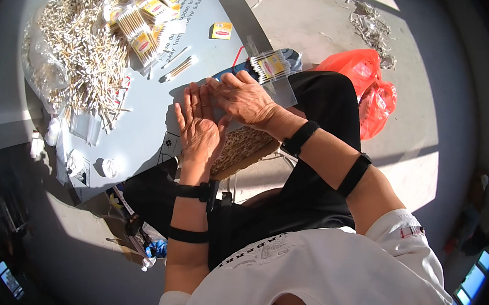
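My left hand (201, 132) is palm up over the table edge, its fingers stretched out and nearly straight. Across its fingertips reaches my right hand (245, 101), fingers curled and pinched; whatever they grip is hidden. Just beyond the right hand, a clear packet of cotton swabs (271, 67) with a yellow label lies on clear plastic bags (285, 93). A few loose cotton swabs (180, 68) rest on the table to the left of my hands. Farther off lies a small yellow label card (221, 31).
A large heap of loose cotton swabs (85, 37) covers the table's left side, with several filled packets (143, 40) beside it. A brown-filled carton (245, 149) sits below my hands. Red plastic bags (373, 100) stand on the floor at right. Crumpled white scraps (109, 168) lie near the front edge.
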Tool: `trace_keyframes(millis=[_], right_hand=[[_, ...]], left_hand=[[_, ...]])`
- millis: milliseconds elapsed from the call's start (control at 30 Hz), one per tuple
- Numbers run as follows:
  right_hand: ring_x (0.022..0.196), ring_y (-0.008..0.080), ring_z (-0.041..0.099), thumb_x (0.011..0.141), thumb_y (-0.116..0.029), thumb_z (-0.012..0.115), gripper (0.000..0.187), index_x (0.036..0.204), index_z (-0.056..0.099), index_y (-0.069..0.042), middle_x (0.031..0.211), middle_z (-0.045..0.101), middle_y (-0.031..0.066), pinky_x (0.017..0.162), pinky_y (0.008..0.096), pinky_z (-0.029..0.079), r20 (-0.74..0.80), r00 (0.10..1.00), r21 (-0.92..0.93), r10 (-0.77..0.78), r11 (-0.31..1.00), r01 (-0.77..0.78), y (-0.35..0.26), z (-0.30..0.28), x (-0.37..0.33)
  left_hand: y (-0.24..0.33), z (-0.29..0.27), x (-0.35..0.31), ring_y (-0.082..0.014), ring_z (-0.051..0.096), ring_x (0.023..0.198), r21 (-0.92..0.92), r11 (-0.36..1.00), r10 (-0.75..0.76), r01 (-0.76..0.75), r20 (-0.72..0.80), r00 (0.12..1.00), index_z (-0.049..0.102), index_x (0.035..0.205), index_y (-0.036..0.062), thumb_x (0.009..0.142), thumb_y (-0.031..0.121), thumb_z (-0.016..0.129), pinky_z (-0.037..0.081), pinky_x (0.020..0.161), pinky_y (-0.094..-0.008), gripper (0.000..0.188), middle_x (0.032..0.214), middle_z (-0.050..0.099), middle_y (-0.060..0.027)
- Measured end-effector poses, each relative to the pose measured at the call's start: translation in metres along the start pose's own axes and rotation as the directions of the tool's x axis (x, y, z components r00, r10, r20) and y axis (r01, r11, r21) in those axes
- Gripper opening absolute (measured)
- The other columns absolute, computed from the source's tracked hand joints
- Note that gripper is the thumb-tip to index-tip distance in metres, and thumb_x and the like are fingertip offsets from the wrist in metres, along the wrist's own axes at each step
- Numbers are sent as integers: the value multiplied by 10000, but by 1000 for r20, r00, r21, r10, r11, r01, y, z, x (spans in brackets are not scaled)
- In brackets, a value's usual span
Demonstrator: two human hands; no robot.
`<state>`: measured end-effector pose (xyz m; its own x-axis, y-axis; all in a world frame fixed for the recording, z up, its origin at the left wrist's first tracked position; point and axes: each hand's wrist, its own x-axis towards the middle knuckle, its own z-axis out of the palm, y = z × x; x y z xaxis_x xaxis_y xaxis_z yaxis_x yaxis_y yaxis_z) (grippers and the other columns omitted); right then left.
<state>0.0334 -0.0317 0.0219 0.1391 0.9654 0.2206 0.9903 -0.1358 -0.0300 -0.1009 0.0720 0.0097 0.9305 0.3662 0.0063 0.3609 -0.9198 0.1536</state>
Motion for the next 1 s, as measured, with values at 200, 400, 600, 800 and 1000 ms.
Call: trace_keyframes(millis=[200, 400, 600, 800, 1000], right_hand=[[1266, 299, 432, 877, -305, 604, 402, 1208, 606, -77, 1317, 543, 92, 1028, 456, 334, -352, 846, 199, 401, 915, -351, 46, -17, -20], [1210, 341, 499, 962, -398, 489, 438, 1230, 597, -69, 1261, 571, 172, 995, 462, 384, -136, 518, 527, 845, 504, -684, 99, -4, -45], [999, 314, 608, 945, -486, 504, 435, 1102, 691, -126, 1014, 642, 158, 847, 377, 472, 108, 411, 624, 905, 260, -737, 93, 1, -38], [884, 307, 620, 911, -470, 560, 384, 1012, 726, -138, 895, 630, 137, 758, 400, 476, 142, 407, 638, 902, 231, -735, 94, 8, -34], [781, 317, 645, 887, -466, 586, 389, 941, 733, -110, 807, 654, 156, 685, 409, 485, 114, 417, 705, 902, 222, -673, 96, 20, -36]], left_hand=[[11, -5, 6, -287, 100, 1468, 24, 999, -24, 23, 52, 998, 181, 1494, -11, 917, 461, 534, 25, 1182, -475, 826, 1577, 155, -151], [32, 4, 22, -280, 97, 1470, -17, 1000, 21, -21, -18, 1000, 186, 1500, 12, 928, 472, 511, 28, 1181, -473, 802, 1577, 155, -154], [44, 6, 30, -286, 104, 1468, 6, 1000, 26, -26, -17, 1000, 181, 1502, 15, 932, 490, 494, 35, 1180, -475, 805, 1576, 154, -156], [57, 5, 37, -290, 102, 1468, 0, 1000, 28, -28, 3, 1000, 159, 1506, 19, 929, 501, 493, 39, 1179, -478, 823, 1577, 147, -158], [60, 7, 38, -294, 106, 1466, 11, 1000, 21, -21, 3, 1000, 156, 1507, 22, 932, 510, 482, 46, 1180, -478, 822, 1577, 141, -160]])
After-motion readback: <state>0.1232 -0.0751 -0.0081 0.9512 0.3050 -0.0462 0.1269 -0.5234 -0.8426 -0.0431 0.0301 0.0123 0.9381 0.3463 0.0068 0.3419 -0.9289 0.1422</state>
